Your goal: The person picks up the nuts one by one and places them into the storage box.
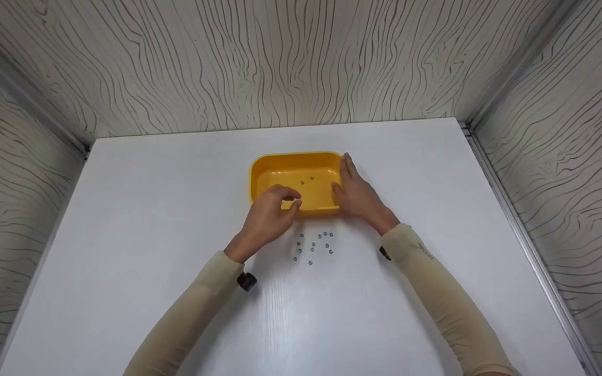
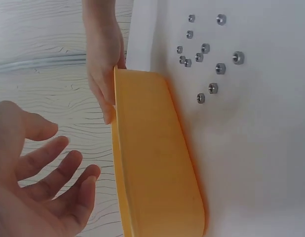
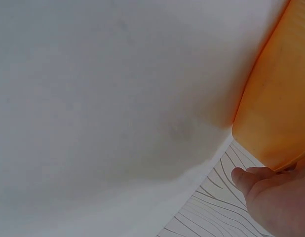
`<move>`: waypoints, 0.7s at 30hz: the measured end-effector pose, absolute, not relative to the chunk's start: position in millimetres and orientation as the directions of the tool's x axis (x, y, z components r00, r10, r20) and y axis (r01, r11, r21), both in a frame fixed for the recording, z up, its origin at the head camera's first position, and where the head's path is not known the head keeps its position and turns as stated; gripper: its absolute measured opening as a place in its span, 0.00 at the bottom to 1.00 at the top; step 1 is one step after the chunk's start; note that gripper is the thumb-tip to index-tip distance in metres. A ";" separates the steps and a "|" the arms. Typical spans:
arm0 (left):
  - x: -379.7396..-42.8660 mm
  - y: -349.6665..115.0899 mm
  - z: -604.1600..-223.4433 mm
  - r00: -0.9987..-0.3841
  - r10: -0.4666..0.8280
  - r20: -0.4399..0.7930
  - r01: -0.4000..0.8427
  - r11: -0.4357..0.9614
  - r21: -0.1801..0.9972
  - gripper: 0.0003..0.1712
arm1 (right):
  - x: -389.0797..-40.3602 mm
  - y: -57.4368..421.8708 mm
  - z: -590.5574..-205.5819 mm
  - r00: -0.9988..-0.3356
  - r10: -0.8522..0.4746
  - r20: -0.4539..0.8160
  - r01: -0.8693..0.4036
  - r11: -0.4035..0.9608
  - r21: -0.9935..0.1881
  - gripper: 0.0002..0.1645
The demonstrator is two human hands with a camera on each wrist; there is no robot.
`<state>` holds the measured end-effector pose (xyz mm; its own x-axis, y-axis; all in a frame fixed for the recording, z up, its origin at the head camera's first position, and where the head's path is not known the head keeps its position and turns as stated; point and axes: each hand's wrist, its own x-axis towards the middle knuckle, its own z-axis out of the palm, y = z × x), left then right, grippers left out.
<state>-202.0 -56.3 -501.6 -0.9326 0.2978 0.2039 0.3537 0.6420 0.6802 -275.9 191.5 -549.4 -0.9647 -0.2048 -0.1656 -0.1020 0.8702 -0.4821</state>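
Observation:
A yellow plastic bin (image 1: 322,196) stands on the white table, with two small nuts (image 1: 302,183) visible on its floor. My right hand (image 1: 361,197) grips the bin's right end, thumb over the rim and fingers along the outside. Over the bin's near left part hovers my left hand (image 1: 272,211); in the left wrist view its fingers (image 2: 49,180) are loosely bent, the thumb is apart from them, and nothing shows between. Several silver hex nuts (image 2: 220,68) lie scattered on the table in front of the bin. My left hand hides part of the bin's inside.
The white table (image 1: 149,209) reaches on both sides of the bin and in front. Wood-grain patterned panels (image 1: 280,62) rise behind it and at both sides, with metal edging along the corners.

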 end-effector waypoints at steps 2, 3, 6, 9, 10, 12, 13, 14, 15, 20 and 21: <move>-196.8 -56.8 -502.0 -0.918 0.329 0.220 0.390 0.663 0.639 0.13 | -275.6 191.8 -549.2 -0.965 -0.207 -0.161 -0.106 0.869 -0.483 0.49; -194.2 -57.2 -502.3 -0.911 0.343 0.230 0.409 0.674 0.615 0.13 | -275.5 191.9 -549.1 -0.965 -0.207 -0.161 -0.106 0.868 -0.485 0.49; -187.0 -59.5 -504.1 -0.883 0.386 0.268 0.469 0.695 0.545 0.14 | -274.7 192.4 -549.0 -0.965 -0.205 -0.165 -0.102 0.869 -0.484 0.49; -180.0 -62.9 -507.8 -0.846 0.427 0.320 0.533 0.706 0.466 0.14 | -274.3 192.6 -548.8 -0.964 -0.205 -0.169 -0.099 0.868 -0.487 0.49; -177.6 -64.2 -509.6 -0.832 0.440 0.338 0.553 0.709 0.439 0.14 | -274.2 192.6 -548.7 -0.964 -0.205 -0.168 -0.099 0.866 -0.490 0.49; -173.0 -66.7 -513.7 -0.804 0.463 0.374 0.589 0.711 0.385 0.15 | -274.3 192.5 -548.5 -0.965 -0.204 -0.162 -0.098 0.861 -0.499 0.49; -170.9 -68.3 -516.0 -0.790 0.475 0.387 0.603 0.714 0.355 0.15 | -274.6 192.0 -548.3 -0.966 -0.203 -0.159 -0.097 0.858 -0.504 0.50; -168.8 -69.8 -518.6 -0.777 0.486 0.400 0.616 0.716 0.327 0.15 | -274.9 191.6 -548.2 -0.967 -0.202 -0.157 -0.096 0.855 -0.510 0.50; -166.8 -71.3 -521.1 -0.764 0.497 0.410 0.628 0.717 0.301 0.15 | -275.1 191.3 -548.2 -0.967 -0.202 -0.155 -0.095 0.851 -0.516 0.50; -159.7 -77.0 -531.6 -0.724 0.540 0.428 0.663 0.715 0.220 0.20 | -274.8 191.4 -548.6 -0.967 -0.195 -0.163 -0.083 0.849 -0.521 0.49; -158.9 -77.7 -532.7 -0.721 0.546 0.426 0.666 0.716 0.209 0.21 | -274.8 191.7 -548.6 -0.967 -0.194 -0.163 -0.083 0.850 -0.521 0.49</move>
<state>-158.9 -77.7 -532.7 -0.7211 0.5461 0.4263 0.6660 0.7160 0.2093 -274.8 191.7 -548.6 -0.9674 -0.1939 -0.1627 -0.0828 0.8497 -0.5207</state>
